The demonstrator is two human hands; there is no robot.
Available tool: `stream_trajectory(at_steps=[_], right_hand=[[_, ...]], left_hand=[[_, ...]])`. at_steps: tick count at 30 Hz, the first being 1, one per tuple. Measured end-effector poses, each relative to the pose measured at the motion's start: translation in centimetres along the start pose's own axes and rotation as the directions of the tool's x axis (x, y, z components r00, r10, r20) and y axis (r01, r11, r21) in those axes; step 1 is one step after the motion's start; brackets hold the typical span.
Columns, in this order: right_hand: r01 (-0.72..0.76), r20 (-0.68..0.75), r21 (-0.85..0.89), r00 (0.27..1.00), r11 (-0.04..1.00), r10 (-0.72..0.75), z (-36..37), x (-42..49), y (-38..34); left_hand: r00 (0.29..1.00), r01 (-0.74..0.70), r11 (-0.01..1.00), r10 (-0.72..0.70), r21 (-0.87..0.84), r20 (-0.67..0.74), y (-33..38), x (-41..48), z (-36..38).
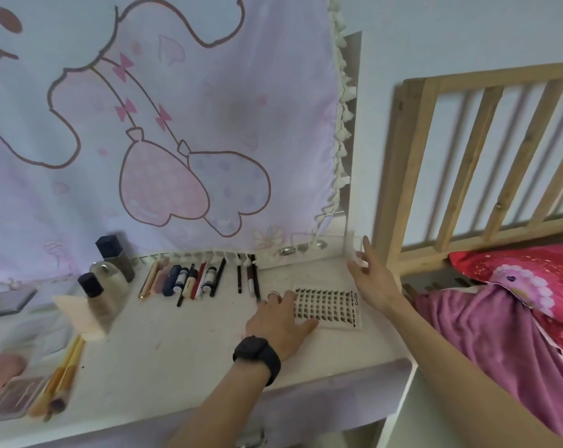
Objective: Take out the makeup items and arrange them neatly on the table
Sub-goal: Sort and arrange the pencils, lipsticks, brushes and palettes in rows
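Note:
A white table (183, 354) holds laid-out makeup. A row of tubes and pens (183, 279) lies along the back edge, with three dark pencils (248, 276) to its right. My left hand (281, 321), with a black watch on the wrist, lies flat with fingers apart on the left edge of a false-eyelash card (330, 307). My right hand (369, 279) is open with spread fingers at the table's back right corner, beside a clear plastic piece (354, 247). Dark-capped bottles (96, 295) stand at the back left. Brushes (62, 376) and a palette (15, 396) lie at the front left.
A lilac cartoon cloth (163, 124) hangs behind the table. A wooden bed rail (467, 163) stands right of the table, with pink and red bedding (506, 318) below it. A pink rounded object (2, 370) and a grey flat case (5, 305) sit at the far left.

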State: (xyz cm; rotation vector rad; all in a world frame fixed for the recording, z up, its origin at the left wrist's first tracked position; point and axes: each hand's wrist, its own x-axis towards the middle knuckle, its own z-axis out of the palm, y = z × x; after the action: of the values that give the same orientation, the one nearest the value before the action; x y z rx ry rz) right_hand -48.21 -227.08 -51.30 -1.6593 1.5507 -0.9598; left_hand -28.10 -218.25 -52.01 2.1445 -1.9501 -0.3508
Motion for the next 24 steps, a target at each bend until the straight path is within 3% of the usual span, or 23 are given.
stream_trajectory(at_steps=[3, 9, 12, 15, 18, 24], right_hand=[[-0.004, -0.017, -0.060, 1.000, 0.998, 0.003, 0.5, -1.7, 1.1], [0.056, -0.182, -0.250, 0.978, 0.967, -0.104, 1.7, -6.4, 3.6], [0.024, -0.168, -0.399, 0.981, 0.917, -0.099, 2.1, -7.3, 4.5], [-0.006, -0.205, -0.425, 0.975, 0.905, -0.090, 2.2, -7.1, 4.4], [-0.006, -0.241, -0.434, 0.964, 0.901, -0.110, 2.5, -6.8, 4.4], [-0.014, -0.176, -0.540, 0.980, 0.842, -0.096, 2.3, -6.1, 4.3]], left_hand=[[1.000, -0.003, 0.999, 0.002, 0.040, 0.005, 1.0, 0.2, 1.0], [0.993, 0.005, 1.000, -0.005, -0.004, -0.121, 1.8, 1.4, 3.1], [0.988, -0.008, 0.989, -0.015, -0.149, -0.153, 1.5, 2.0, 3.9], [0.984, -0.030, 0.968, -0.016, -0.251, -0.178, 1.2, 2.4, 4.1], [0.981, -0.054, 0.957, -0.002, -0.284, -0.191, 1.0, 2.2, 3.9], [0.960, -0.132, 0.947, 0.048, -0.292, -0.277, 1.0, 1.5, 3.7]])
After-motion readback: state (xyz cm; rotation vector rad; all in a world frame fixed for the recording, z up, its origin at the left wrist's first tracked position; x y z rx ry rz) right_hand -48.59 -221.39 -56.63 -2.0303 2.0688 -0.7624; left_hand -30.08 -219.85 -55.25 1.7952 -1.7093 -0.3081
